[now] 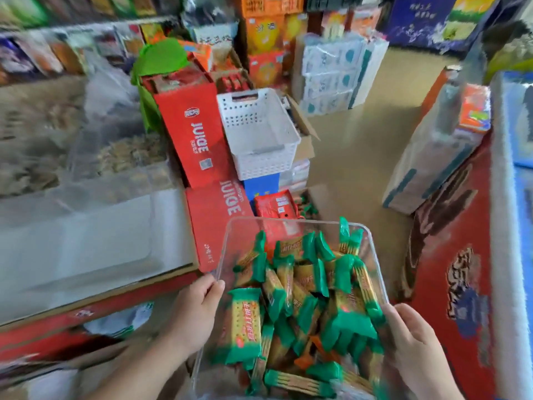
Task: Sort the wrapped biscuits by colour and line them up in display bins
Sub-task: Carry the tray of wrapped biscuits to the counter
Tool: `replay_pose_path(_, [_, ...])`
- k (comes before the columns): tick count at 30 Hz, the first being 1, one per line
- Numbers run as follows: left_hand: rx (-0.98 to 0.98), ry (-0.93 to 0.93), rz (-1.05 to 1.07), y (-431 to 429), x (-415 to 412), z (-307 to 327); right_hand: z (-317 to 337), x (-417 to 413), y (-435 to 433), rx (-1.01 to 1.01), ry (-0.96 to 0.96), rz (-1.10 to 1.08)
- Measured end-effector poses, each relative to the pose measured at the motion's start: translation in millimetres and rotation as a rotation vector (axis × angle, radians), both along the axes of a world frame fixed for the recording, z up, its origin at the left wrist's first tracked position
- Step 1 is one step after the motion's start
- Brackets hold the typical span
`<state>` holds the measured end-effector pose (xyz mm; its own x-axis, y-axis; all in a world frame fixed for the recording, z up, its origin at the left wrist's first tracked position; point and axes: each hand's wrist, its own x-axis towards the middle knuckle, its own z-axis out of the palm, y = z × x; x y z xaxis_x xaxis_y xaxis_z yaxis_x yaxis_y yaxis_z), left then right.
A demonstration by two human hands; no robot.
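A clear plastic bin sits low in the middle of the head view, held up in front of me. It is heaped with several green-wrapped biscuits, and an orange wrapper shows among them. My left hand grips the bin's left wall, thumb over the rim. My right hand grips the right wall. A white perforated basket stands empty on boxes beyond. More green and red wrapped biscuits lie past the bin's far edge.
Red juice cartons stack to the left of the white basket. A grey-white tray and clear bins of snacks lie at the left. Tissue packs and a tall pack flank bare floor. A red box is at my right.
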<state>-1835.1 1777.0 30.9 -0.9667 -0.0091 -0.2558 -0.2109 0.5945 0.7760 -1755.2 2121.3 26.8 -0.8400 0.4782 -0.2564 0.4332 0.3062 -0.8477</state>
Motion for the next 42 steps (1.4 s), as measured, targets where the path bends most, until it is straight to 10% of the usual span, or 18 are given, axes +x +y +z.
replay_pose_path(17, [-0.09, -0.031, 0.36, -49, -168, -10, -20, -294, -51, 0.007, -0.038, 0.435])
replay_pose_path(42, [-0.726, -0.376, 0.354, -64, -241, -82, -92, -387, -72, 0.005, -0.415, 0.897])
